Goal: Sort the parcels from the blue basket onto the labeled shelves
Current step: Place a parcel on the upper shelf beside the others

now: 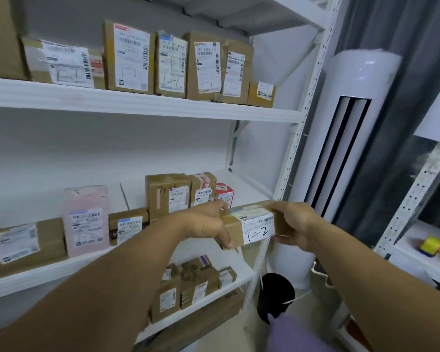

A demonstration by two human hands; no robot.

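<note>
Biggest thing in shot is the white shelving unit (294, 153). A white tower air conditioner (358, 80) stands just to its right and has nothing to do with the job. The top shelf (137, 104) carries a row of brown parcels stood upright, labels out, and the scrawls on them look like "1-1". The middle shelf (61, 271) has its own bunch, including a pink parcel (85, 219) marked what reads as "1-2", so the sorting seems to go by those handwritten codes. Labels face forward, probably so anyone can check them at a glance.

The task's thing right now is a long brown parcel (252, 224). It's held level in the air at the right front corner of the middle shelf, not resting on it yet. Its label faces the person, and the handwritten mark (258, 233) looks like "1-2", so that shelf is likely where it belongs. The bare stretch near the red box (225, 193) looks like the spot.

The person holds it by both ends, likely to steer it in straight. The left hand (203, 222) grips the left end, fingers curled over the top and thumb (228, 238) pressed on the front face. The right hand (295, 224) wraps the right end, fingers (283, 239) hooked underneath. The blue basket isn't in view.
</note>
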